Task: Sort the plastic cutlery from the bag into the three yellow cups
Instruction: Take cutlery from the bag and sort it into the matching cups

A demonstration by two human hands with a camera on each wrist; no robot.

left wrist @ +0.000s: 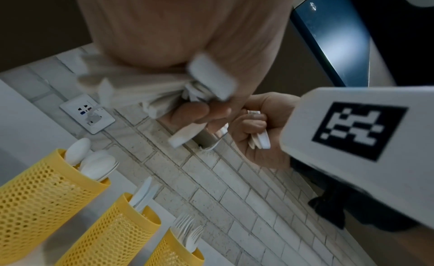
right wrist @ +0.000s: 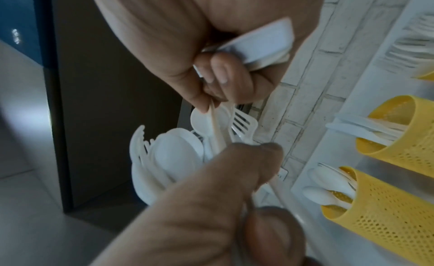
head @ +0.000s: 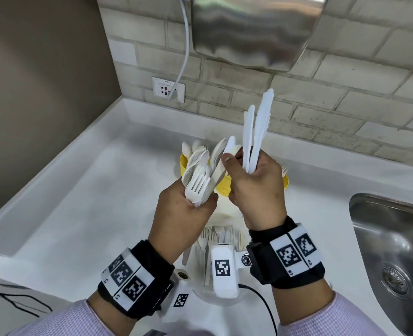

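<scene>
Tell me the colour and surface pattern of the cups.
Yellow cups, perforated all over with small holes like mesh; clearest in the left wrist view.

I'm gripping a bunch of white cutlery [left wrist: 145, 91] in my left hand [left wrist: 187, 47]; my right hand [left wrist: 258, 132] is clutching knives [left wrist: 259, 140]. Three yellow cups [left wrist: 112, 229] are standing below.
</scene>
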